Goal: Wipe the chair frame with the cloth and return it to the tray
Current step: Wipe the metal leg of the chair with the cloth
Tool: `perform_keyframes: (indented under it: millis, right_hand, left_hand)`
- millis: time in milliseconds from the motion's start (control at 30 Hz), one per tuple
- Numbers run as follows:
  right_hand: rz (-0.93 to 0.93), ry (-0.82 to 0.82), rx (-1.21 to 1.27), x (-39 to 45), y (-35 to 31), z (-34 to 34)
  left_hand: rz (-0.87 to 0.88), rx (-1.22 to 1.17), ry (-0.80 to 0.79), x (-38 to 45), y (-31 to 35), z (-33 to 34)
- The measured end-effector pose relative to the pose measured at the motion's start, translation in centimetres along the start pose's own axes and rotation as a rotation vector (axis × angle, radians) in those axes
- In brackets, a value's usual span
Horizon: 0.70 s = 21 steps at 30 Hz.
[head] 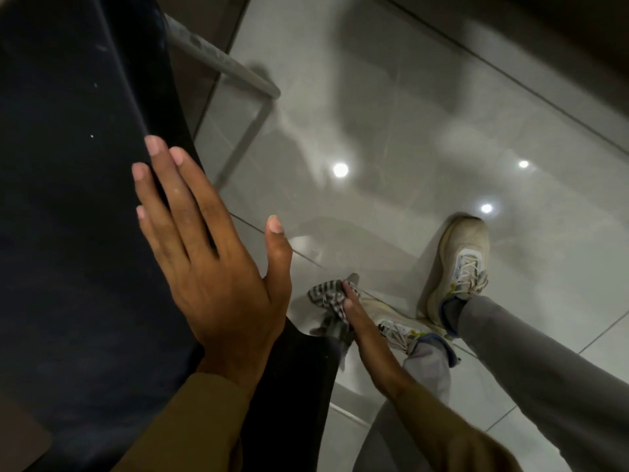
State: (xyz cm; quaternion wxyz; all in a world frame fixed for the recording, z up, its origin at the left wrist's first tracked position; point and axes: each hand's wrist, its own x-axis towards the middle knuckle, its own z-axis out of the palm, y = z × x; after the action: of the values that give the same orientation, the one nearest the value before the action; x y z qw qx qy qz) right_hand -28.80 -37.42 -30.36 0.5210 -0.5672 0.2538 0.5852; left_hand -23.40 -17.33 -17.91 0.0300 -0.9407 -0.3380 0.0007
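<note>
A dark navy chair seat (68,199) fills the left of the head view. My left hand (207,253) lies flat on its right edge, fingers spread, holding nothing. Far below, my right hand (357,315) grips a grey-and-white striped cloth (326,294) and presses it against a lower chair leg (335,327) close to the floor. A grey metal tube of the chair frame (224,63) runs diagonally at upper centre, with a thinner leg (245,144) dropping from its end. No tray is in view.
Glossy light-grey floor tiles (425,131) reflect ceiling lights. My two feet in pale sneakers (459,264) stand right of the cloth, and grey trouser legs (544,369) cross the lower right. A dark wall base (544,39) runs along the top right.
</note>
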Motion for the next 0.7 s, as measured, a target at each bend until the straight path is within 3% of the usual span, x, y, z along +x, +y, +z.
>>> perform_keyframes:
  millis: [100,200,467,700]
  right_hand:
    - [0.157,0.048,0.030,5.8,0.1,-1.1]
    - [0.187,0.038,0.065,6.2,-0.8,-0.5]
    - [-0.043,-0.073,0.017,-6.3,-1.2,1.7]
    - [0.082,-0.022,-0.317,4.3,-1.2,-1.7]
  left_hand:
    - [-0.001,-0.014,0.016,0.0,-0.2,0.1]
    - [-0.012,-0.024,-0.004,0.1,-0.1,0.0]
    - [-0.002,-0.009,-0.026,0.0,0.0,-0.5]
    - [0.011,-0.003,0.033,-0.2,-0.2,0.2]
